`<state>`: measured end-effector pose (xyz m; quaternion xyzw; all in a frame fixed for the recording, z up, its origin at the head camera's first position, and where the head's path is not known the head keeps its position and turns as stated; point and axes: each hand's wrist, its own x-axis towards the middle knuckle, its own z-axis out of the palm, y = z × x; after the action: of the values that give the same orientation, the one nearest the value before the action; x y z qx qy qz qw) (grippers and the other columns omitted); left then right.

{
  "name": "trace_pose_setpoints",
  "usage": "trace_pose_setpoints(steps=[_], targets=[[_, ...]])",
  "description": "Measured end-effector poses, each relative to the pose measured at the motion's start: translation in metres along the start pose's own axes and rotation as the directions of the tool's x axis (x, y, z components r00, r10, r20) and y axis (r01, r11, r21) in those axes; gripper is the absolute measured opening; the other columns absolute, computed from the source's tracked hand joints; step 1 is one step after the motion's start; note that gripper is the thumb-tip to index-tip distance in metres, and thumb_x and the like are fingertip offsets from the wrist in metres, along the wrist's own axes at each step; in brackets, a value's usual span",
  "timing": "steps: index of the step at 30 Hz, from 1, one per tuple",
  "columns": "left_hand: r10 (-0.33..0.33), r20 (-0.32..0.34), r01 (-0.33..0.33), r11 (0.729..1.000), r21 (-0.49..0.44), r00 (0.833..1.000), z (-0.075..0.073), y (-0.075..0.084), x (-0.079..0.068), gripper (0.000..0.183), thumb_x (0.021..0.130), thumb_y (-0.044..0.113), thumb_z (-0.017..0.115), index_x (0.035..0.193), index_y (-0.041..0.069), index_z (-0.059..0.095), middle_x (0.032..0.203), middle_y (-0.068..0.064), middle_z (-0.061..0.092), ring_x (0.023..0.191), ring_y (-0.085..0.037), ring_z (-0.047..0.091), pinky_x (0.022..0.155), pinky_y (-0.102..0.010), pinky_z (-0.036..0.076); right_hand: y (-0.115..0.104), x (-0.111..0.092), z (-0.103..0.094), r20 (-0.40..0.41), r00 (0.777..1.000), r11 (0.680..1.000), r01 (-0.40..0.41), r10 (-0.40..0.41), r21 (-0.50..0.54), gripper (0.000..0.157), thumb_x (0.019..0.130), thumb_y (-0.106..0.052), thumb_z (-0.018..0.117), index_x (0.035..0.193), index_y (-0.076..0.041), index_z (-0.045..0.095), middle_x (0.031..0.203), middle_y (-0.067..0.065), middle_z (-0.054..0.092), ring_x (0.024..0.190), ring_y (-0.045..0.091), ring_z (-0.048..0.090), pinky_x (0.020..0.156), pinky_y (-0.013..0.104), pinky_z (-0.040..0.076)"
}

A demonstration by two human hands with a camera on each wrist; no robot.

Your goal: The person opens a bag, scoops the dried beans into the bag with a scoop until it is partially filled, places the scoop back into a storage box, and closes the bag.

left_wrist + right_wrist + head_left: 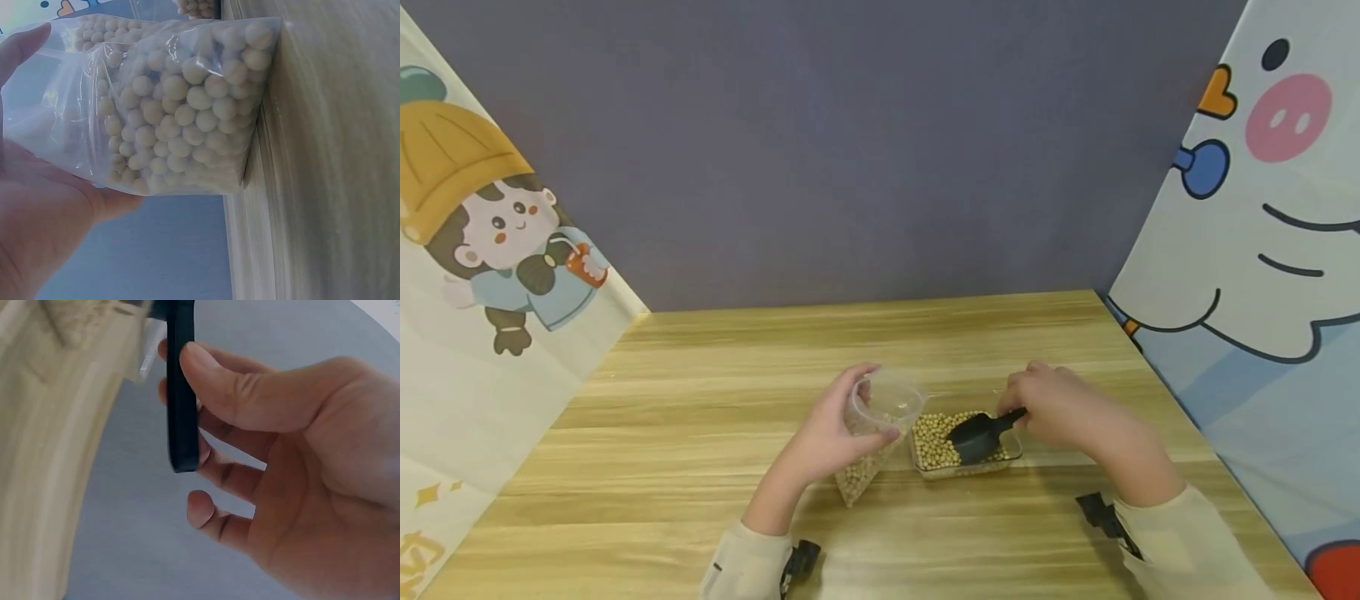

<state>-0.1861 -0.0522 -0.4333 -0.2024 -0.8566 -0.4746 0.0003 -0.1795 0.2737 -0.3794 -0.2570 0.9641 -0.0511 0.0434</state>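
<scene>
My left hand (829, 423) grips a clear plastic bag (181, 112) round its upper part, thumb on one side and fingers on the other. Its round mouth stands wide toward the head camera. Pale round beans fill the lower part of the bag, whose bottom is at the wooden tabletop. To the right, a clear rectangular container (964, 472) holds yellowish beans (934, 437). My right hand (1060, 408) pinches the handle of a black scoop (976, 437) between thumb and fingers. The scoop's bowl rests in among the beans; how many it holds is hard to tell.
The wooden table (647, 467) runs back to a grey wall panel (850, 150). Printed cartoon panels stand at the left (490, 250) and right (1285, 250) sides. Black wrist cameras are strapped at both sleeves.
</scene>
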Motion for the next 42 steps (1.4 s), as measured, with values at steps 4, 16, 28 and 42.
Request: trace_pose_setpoints(steps=[4,16,28,42], targets=[[0.007,-0.002,-0.007,1.000,0.011,1.000,0.001,0.000,0.001,0.090,0.079,0.026,0.093,0.157,0.021,0.048,0.124,-0.007,0.061,0.112,-0.023,0.062,0.099,-0.046,0.058,0.004,0.005,0.006,0.054,0.997,0.996,0.047,-0.052,0.081,0.021,0.088,-0.009,0.084,0.101,-0.025,0.084,0.100,-0.011,0.073,0.094,0.018,0.064,0.086,0.046,0.057],[0.003,0.010,-0.003,1.000,0.008,1.000,0.002,0.000,0.001,0.092,0.080,0.028,0.093,0.158,0.023,0.046,0.129,-0.016,0.062,0.114,-0.025,0.062,0.100,-0.049,0.059,0.006,0.019,0.020,0.053,0.977,0.958,0.189,-0.205,0.215,0.024,0.092,-0.006,0.080,0.112,-0.019,0.082,0.101,-0.011,0.071,0.084,0.002,0.059,0.074,0.029,0.055],[-0.004,0.011,0.004,1.000,0.011,1.000,0.002,0.000,0.000,0.092,0.080,0.029,0.093,0.158,0.023,0.046,0.128,-0.013,0.061,0.114,-0.025,0.062,0.099,-0.049,0.060,0.031,0.018,0.024,0.020,0.980,0.926,0.178,-0.196,0.332,0.024,0.096,-0.009,0.077,0.117,-0.018,0.081,0.114,-0.005,0.074,0.090,0.004,0.061,0.075,0.029,0.055],[0.000,0.017,0.000,1.000,0.001,1.000,0.002,-0.001,0.001,0.092,0.080,0.027,0.093,0.159,0.021,0.045,0.129,-0.017,0.061,0.113,-0.025,0.062,0.098,-0.048,0.059,0.062,0.009,0.020,-0.076,0.987,0.880,0.162,-0.143,0.448,0.026,0.098,-0.012,0.075,0.122,-0.018,0.080,0.123,0.000,0.075,0.098,0.009,0.066,0.079,0.027,0.057]])
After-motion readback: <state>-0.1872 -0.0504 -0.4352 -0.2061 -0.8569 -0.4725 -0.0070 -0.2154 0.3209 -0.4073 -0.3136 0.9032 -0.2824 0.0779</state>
